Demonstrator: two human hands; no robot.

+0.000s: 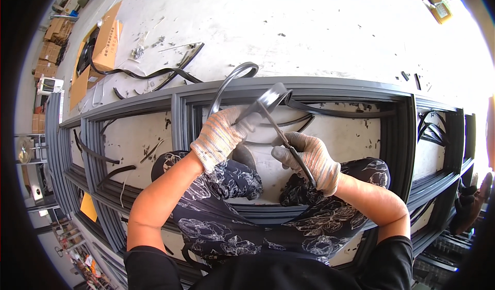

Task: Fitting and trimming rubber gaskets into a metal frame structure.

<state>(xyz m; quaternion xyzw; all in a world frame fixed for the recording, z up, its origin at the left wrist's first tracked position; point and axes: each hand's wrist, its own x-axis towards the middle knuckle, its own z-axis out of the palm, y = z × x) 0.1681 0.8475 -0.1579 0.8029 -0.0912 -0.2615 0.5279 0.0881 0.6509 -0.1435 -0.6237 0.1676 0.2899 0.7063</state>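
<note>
With the left grip (219, 135) pinching the black strip (223, 87), looped above the grey frame (335, 84), and the right grip (312, 158) wrapped round a thin tool (277, 127), the springy-looking strip could twist, making the tool slip toward the left fingers.

Workshop clutter, mostly piled up along the left side
So there's an open cardboard box (107, 50) on the pale floor (319, 32) in the upper left, flaps sticking out, and little dark crumbs of debris (281, 34) scattered around the top of the frame. Brown cartons (50, 51) are stacked by the far-left edge, with a boxy white appliance (50, 85) just below them. Some smaller boxes (441, 12) sit in the upper right, plus a flat yellow-orange piece (88, 207) at lower left.
</note>
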